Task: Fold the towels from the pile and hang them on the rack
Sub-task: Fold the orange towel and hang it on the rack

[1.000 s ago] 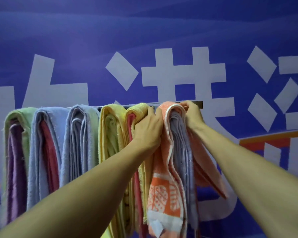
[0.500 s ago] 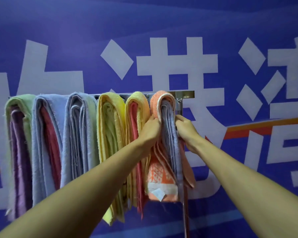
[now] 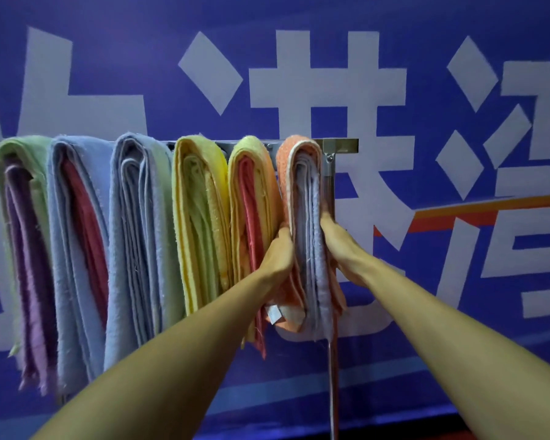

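Several folded towels hang side by side on a metal rack point(image 3: 340, 146). The rightmost is an orange towel point(image 3: 288, 173) folded round a lilac one point(image 3: 315, 236). My left hand point(image 3: 278, 254) presses flat against its left side at mid height. My right hand point(image 3: 335, 239) presses flat against its right side, so the bundle is squeezed between both palms. The fingers of both hands are mostly hidden behind the cloth. To its left hangs a yellow towel with a red one inside point(image 3: 251, 198).
Further left hang a yellow towel point(image 3: 197, 217), a pale blue one point(image 3: 137, 236), a blue one over red point(image 3: 73, 236) and a green one over purple point(image 3: 19, 236). The rack's right post point(image 3: 332, 392) runs down below the orange towel. A blue banner wall stands behind.
Both hands have slid down from the top of the orange towel at the bar to its middle, one on each side. The towel now hangs straighter and narrower.
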Available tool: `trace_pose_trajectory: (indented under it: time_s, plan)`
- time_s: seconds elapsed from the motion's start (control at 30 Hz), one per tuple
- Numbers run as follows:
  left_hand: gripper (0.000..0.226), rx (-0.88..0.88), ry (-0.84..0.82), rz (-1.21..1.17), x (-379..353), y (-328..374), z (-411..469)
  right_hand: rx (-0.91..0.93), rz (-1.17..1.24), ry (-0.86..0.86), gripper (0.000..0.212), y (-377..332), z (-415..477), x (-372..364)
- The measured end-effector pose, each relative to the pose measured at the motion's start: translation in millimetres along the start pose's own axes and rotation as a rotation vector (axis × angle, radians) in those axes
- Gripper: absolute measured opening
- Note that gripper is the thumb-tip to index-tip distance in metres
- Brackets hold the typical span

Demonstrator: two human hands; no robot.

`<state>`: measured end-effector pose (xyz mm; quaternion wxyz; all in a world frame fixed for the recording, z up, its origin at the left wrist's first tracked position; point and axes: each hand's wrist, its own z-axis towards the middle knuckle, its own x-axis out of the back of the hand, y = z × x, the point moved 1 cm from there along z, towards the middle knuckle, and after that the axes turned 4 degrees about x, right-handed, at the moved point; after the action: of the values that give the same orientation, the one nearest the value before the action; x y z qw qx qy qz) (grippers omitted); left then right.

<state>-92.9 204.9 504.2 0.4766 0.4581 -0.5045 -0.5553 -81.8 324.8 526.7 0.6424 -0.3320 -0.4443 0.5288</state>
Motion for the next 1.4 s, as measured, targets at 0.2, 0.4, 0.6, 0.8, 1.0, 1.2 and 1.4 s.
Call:
trace_pose_trajectory:
  time_s: [0.2, 0.4, 0.6, 0.8, 1.0, 1.2, 1.4]
  plan:
    - [0.077, 0.102, 0.005, 0.102, 0, -31, 3, -0.045, -0.054, 0.058, 0.072, 12, -14, 10]
    - [0.07, 0.147, -0.087, 0.113, -9, -38, -22, -0.195, -0.097, 0.065, 0.092, 41, -30, 7]
    - [0.067, 0.107, 0.058, 0.184, 4, -48, -38, -0.222, -0.125, -0.006, 0.078, 34, -55, -6]
    - [0.085, 0.213, -0.095, 0.406, 17, -49, -51, -0.297, -0.183, 0.053, 0.091, 37, -60, -19]
    - [0.064, 0.174, -0.121, 0.647, 29, -35, -72, -0.345, -0.101, -0.018, 0.08, 26, -89, -18]
    - [0.027, -0.084, -0.067, 0.734, 49, -4, -119, -0.336, -0.141, -0.109, 0.078, 6, -118, -22]
    - [0.024, -0.164, -0.096, 0.708, 83, 18, -184, -0.235, -0.283, -0.193, 0.057, -19, -152, -45]
